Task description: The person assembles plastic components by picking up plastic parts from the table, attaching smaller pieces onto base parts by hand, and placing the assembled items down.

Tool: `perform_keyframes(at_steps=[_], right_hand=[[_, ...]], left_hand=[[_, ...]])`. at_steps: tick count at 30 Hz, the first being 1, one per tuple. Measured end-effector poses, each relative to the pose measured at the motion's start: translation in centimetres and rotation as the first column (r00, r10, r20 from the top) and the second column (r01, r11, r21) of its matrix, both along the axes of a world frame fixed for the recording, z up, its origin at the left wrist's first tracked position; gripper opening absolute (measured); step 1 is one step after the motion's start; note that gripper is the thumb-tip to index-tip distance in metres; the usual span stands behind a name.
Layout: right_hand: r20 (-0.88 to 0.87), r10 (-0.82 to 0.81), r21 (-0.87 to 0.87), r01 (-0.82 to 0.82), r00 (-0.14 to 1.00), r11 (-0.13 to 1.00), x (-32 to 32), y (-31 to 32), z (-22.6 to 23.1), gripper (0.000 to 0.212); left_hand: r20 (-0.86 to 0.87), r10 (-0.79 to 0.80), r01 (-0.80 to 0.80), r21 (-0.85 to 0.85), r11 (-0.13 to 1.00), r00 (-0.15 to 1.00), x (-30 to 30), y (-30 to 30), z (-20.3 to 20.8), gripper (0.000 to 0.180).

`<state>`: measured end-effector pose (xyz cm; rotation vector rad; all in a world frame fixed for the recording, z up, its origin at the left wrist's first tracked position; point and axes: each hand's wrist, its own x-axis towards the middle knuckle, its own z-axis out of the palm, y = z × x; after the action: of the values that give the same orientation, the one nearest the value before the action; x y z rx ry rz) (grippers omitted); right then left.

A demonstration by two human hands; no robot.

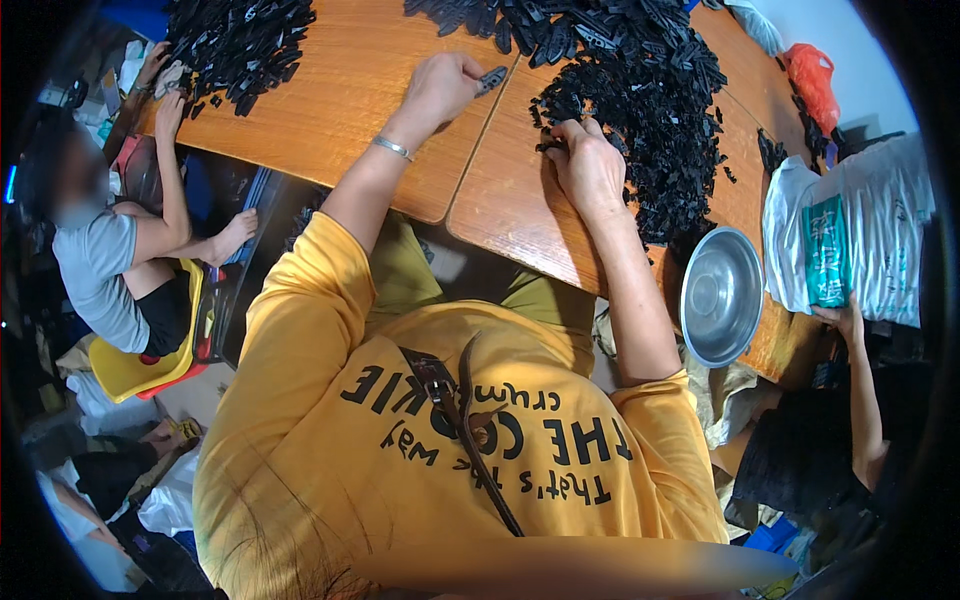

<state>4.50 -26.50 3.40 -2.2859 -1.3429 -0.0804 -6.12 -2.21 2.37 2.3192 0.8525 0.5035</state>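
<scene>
My left hand (440,95) is raised over the wooden table with its thumb and fingers pinched on a dark grey, elongated plastic piece (491,81). Small slots or holes show on that piece. At the near left edge of a heap of small black plastic parts (655,150), my right hand (592,168) has its fingers closed on a small black part (549,146), mostly covered by the fingertips. Behind both hands lies a pile of longer black plastic pieces (570,28), running into the small-part heap.
Another black pile (240,50) lies far left, beside a seated co-worker (110,235) on a yellow stool (145,365). A metal bowl (720,295) sits at the table's right edge. Beyond it, another person's hand (845,318) touches a white-and-green package (855,240). A red bag (812,88) stands far right.
</scene>
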Motion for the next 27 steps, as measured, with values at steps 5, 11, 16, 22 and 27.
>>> perform_keyframes(at_steps=[5, 11, 16, 22, 27], right_hand=[[0.111, 0.09, -0.087, -0.081, 0.99, 0.993, 0.6, 1.0, -0.8, 0.017], [-0.121, 0.038, -0.056, -0.045, 0.992, 0.997, -0.4, 0.4, 0.5, 0.021], [-0.298, 0.116, 0.333, -0.011, 0.948, 0.943, -2.3, 0.7, 2.4, 0.023], [-0.301, 0.158, 0.555, 0.039, 0.94, 0.831, -3.9, 1.3, 4.3, 0.017], [-0.093, 0.164, 0.61, -0.074, 0.982, 0.789, -4.1, 1.6, 4.7, 0.011]], left_hand=[[-0.073, -0.035, 0.049, 0.202, 0.978, 0.997, 0.0, -1.4, 0.3, 0.023], [0.06, -0.057, 0.06, -0.051, 0.997, 0.997, -0.8, -2.3, -0.5, 0.016], [0.519, 0.107, 0.466, -0.827, 0.314, 0.848, -3.4, -3.6, -0.4, 0.012], [0.656, 0.074, 0.636, -0.75, 0.181, 0.751, -4.6, -6.0, 1.7, 0.038], [0.708, 0.018, 0.691, -0.693, 0.205, 0.706, -4.8, -7.0, 2.5, 0.047]])
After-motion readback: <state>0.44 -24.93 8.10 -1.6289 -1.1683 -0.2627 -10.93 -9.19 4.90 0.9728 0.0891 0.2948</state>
